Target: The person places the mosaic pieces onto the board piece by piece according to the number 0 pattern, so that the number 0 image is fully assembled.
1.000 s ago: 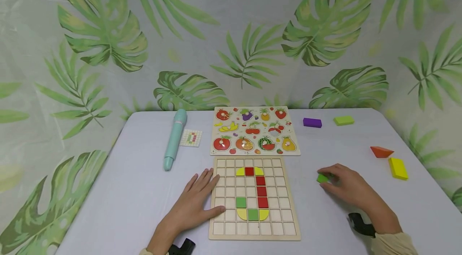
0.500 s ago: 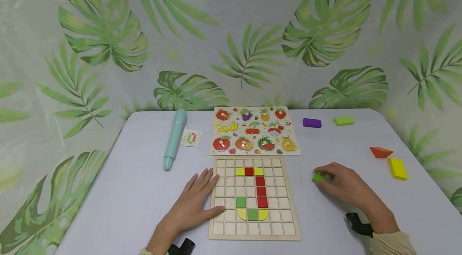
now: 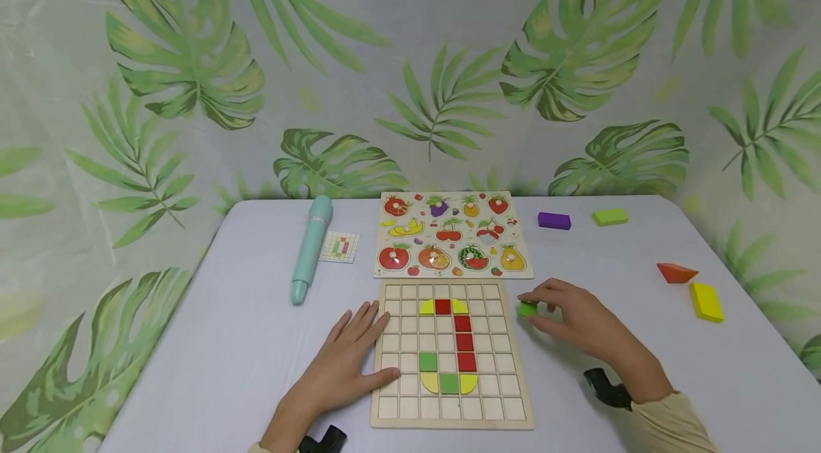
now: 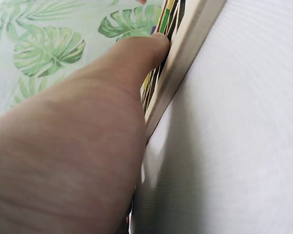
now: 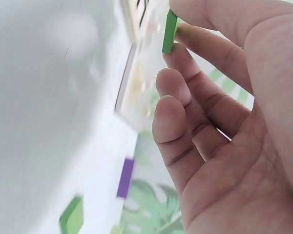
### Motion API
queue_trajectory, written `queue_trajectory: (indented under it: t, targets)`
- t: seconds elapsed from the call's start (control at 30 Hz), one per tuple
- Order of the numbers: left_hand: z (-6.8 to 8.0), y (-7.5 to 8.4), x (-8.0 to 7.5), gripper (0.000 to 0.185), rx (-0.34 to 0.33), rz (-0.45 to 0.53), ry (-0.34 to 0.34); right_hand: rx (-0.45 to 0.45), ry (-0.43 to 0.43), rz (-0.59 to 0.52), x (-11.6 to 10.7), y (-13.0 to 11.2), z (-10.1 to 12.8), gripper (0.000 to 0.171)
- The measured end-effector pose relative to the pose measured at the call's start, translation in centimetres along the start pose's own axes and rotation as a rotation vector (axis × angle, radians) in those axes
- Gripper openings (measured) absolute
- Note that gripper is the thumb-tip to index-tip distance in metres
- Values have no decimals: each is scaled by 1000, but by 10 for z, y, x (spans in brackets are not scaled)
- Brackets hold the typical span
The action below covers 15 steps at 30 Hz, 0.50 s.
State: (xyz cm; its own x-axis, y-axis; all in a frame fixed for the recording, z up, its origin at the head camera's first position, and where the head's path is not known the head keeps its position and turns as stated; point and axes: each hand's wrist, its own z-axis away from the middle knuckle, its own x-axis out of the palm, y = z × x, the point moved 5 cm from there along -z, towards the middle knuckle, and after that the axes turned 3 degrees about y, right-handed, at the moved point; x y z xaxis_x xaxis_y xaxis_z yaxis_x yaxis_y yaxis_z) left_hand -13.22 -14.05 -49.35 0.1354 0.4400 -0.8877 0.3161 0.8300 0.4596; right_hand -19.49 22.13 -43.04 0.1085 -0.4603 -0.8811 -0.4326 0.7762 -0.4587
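My right hand (image 3: 571, 314) pinches a small green square tile (image 3: 527, 308) between thumb and fingertips, just right of the wooden grid board (image 3: 519, 403). In the right wrist view the green tile (image 5: 170, 31) shows edge-on, the other fingers loosely bent. My left hand (image 3: 346, 360) lies flat with fingers spread along the board's left side, its thumb (image 4: 158, 46) over the edge. Set into the grid are red squares (image 3: 465, 342), green squares (image 3: 427, 361) and yellow rounded corner pieces (image 3: 429, 383), laid out as a ring with a gap on its left side.
Behind the grid lies a fruit puzzle board (image 3: 455, 233). A pattern card (image 3: 340, 247) sits beside a teal pen-shaped object (image 3: 312, 250) at left. To the right are purple (image 3: 554, 221), light green (image 3: 610, 216), orange (image 3: 676, 273) and yellow blocks (image 3: 707, 302).
My right hand has moved left with the green tile, from the open cloth at right to near the grid board's right edge. My left hand has stayed in place.
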Motion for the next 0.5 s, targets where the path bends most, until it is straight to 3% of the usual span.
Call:
queue_trajectory:
  t: [0.3,0.5]
  targets:
    - [0,0,0,95,-1,2,2,-95,-36,-34,17,-35,-20,29]
    - [0,0,0,95,6,2,12,-94,-97,-65,34,-60,-32,32]
